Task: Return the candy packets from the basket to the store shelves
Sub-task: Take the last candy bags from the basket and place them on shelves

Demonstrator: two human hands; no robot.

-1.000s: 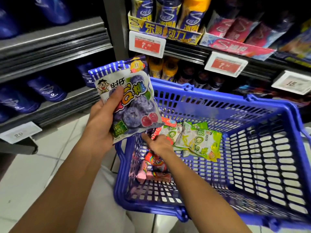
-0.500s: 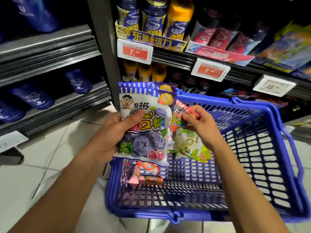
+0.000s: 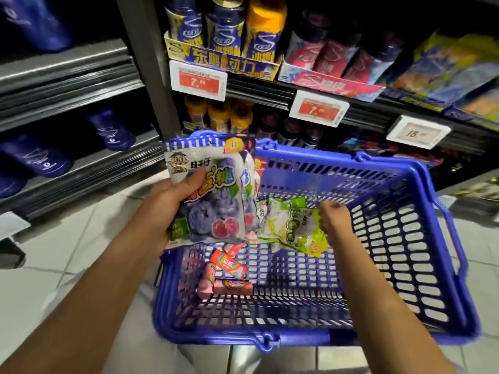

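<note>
glossy green packet (image 3: 295,228) over latticed basket (image 3: 405,238).

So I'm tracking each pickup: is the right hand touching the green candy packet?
Touching. The head view shows the right hand's fingers curled on the green candy packet's edge.

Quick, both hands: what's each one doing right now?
Left hand: grips the blueberry candy packets.
Right hand: holds the green candy packet.

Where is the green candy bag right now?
The green candy bag is in the middle of the head view, inside the blue basket, just right of the blueberry candy bag and pinched at its right edge by the right hand.
</note>
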